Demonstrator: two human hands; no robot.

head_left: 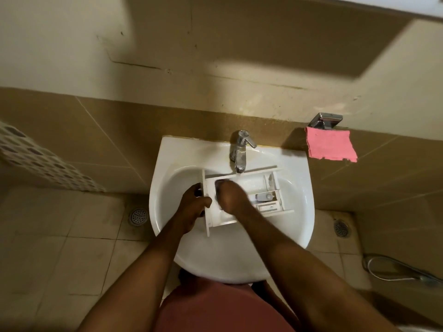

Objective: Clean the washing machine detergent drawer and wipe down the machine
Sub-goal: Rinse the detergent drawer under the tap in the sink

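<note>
Reddish garment sits lowest in view, at the front edge of the sink; both bare forearms reach over that edge into the bowl.

Item under task: detergent drawer, lying inside the sink bowl directly below the tap. Its flat front panel stands at the bowl's left side.

Grip:
- Left hand has its fingers curled round the front panel and is steadying the drawer.
- Right hand is bent down into the drawer's left compartment. Its fingertips are blurred, so whether it holds a scrubber or only rubs cannot be determined.

Handling assessment: white moulded plastic, judged light and rigid. The thin partition walls and a small grey insert would likely crack or pop out under force. Wet, soapy plastic will probably be slippery. The thick front panel or the long side rails are the sound places to hold, not the inner dividers.

Surroundings:
- The sink is glossy white ceramic, and the tap is polished chrome.
- A pink cloth, soft with a ragged lower edge, hangs from a chrome fitting on the wall, right of the sink.
- Matte beige tiles surround the sink.
</note>
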